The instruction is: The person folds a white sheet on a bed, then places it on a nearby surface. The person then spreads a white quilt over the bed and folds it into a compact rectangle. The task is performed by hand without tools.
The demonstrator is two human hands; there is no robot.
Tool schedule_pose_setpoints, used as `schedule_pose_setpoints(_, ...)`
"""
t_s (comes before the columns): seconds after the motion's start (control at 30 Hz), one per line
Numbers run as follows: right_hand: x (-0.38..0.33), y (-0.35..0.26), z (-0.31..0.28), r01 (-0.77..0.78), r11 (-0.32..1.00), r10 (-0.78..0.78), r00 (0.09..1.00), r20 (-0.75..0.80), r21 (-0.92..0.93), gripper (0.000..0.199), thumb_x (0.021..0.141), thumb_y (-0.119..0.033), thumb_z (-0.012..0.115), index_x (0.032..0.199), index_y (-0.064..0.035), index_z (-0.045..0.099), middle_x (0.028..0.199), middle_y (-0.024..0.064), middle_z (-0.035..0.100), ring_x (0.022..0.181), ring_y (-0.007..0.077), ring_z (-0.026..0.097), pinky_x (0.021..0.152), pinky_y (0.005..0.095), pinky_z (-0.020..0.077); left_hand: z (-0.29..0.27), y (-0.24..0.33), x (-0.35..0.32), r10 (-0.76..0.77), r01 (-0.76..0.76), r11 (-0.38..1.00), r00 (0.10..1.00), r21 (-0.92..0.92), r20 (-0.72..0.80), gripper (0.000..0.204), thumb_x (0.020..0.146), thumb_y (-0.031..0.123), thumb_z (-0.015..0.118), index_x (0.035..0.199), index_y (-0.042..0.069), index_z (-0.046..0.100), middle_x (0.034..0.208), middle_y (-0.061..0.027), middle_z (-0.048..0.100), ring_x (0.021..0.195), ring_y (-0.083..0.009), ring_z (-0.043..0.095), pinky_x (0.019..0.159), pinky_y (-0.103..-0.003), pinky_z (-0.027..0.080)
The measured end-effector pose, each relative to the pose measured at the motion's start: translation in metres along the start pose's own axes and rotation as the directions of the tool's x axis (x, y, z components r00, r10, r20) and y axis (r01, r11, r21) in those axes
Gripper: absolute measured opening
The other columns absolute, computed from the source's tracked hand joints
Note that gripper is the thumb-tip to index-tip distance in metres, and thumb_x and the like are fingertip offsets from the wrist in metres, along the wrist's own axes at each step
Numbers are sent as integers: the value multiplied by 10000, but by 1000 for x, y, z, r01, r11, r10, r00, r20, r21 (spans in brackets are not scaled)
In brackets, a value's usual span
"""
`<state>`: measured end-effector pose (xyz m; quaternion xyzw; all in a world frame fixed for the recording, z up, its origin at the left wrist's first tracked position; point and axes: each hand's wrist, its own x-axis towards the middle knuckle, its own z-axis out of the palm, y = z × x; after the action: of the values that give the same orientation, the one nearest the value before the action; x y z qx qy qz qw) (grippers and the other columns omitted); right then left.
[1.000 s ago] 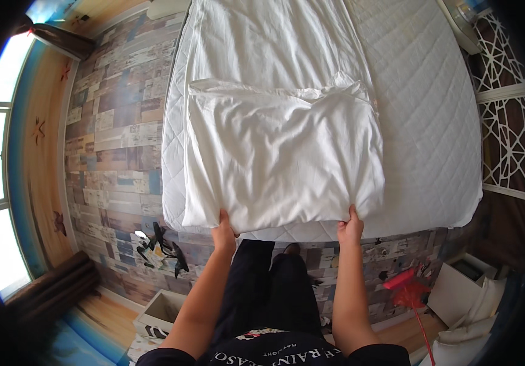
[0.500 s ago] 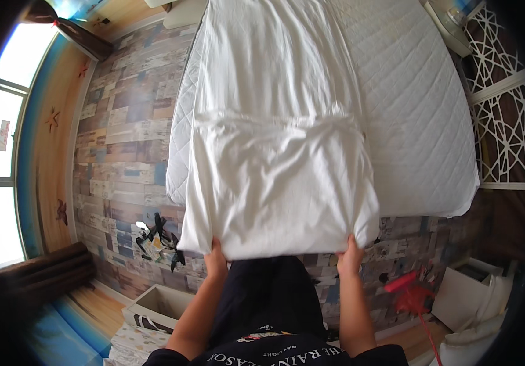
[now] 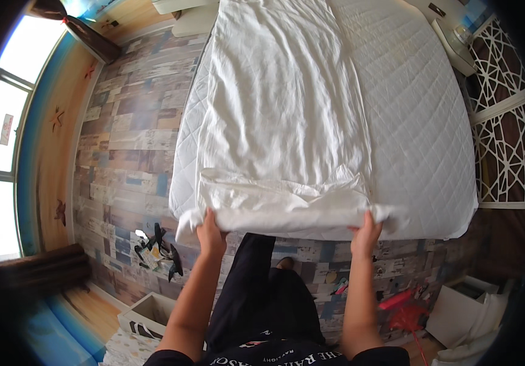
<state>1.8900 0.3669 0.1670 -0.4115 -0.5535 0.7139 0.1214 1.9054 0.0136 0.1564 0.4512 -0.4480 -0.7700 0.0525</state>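
Note:
A white cloth sheet (image 3: 278,91) lies lengthwise over the left part of a quilted white mattress (image 3: 418,134). Its near end is gathered in a folded band just above the mattress's front edge. My left hand (image 3: 212,235) is closed on the band's left side, fingers partly hidden by the cloth. Toward the band's right side, my right hand (image 3: 366,233) grips the same sheet, thumb on top. Between the hands the band hangs fairly straight, and wrinkled cloth lies just behind it.
Patchwork-look flooring (image 3: 122,134) runs along the bed's left side. A pile of dark items (image 3: 159,250) lies on it near the front left. Low drawers (image 3: 146,314) stand at lower left, a white box (image 3: 461,311) and a red object (image 3: 406,311) at lower right. A lattice-fronted cabinet (image 3: 503,116) flanks the right.
Both hands have moved forward to the mattress edge, carrying the sheet's near end. The cloth between them has collapsed into a narrower band, and its crosswise crease sits nearer to me.

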Motion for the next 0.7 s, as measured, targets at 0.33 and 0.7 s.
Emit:
schedule_pose_setpoints(0.33,156,-4,186,82,990,-119,918,379,111,619,973,-294,464,1444,-43,151,1300,161,477,1073,258,554,874,354,483,190,59,158,40,-118,971,937,207,347,639,910,431,546,1339,22,309,1233,-179,506,1159,-267,475,979,-407,361)
schedule_pose_setpoints(0.7,28,115,117,-569,691,707,662,250,-446,396,898,-438,561,760,-69,594,595,25,564,473,125,536,444,243,405,107,-91,83,-871,842,484,490,239,37,366,886,286,615,1107,9,523,1050,-148,584,978,-246,573,884,-376,483)
